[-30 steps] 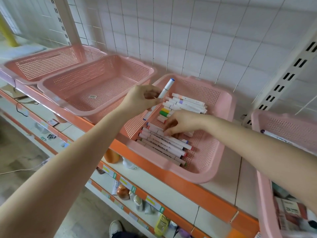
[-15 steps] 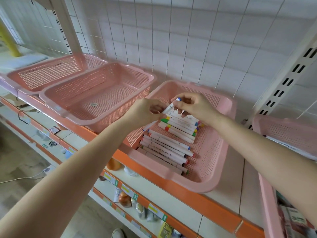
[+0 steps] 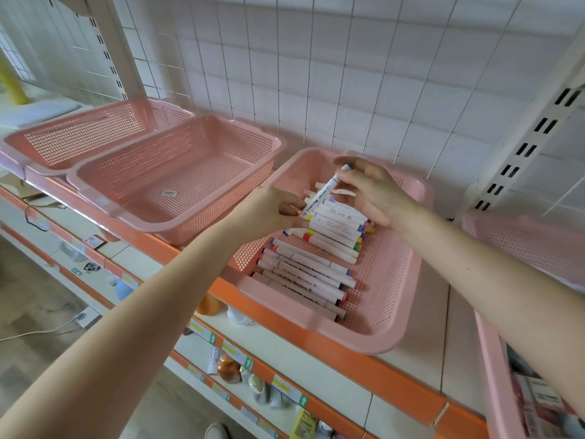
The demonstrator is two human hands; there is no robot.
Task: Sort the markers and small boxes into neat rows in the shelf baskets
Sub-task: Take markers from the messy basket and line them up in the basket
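A white blue-capped marker (image 3: 327,190) is held tilted above the pink perforated plastic basket (image 3: 316,323), with fingers of the left hand (image 3: 269,213) pinching its lower end and fingers of the right hand (image 3: 372,191) pinching near the cap. It should be levelled and laid flush against the farther row of white markers (image 3: 338,231); the nearer row (image 3: 304,277) lies toward the front rim.

White markers (image 3: 319,267) with multicoloured caps fill a pink perforated basket (image 3: 392,280) (orange-edged shelf (image 3: 348,356) below) against a white wire grid (image 3: 316,74).
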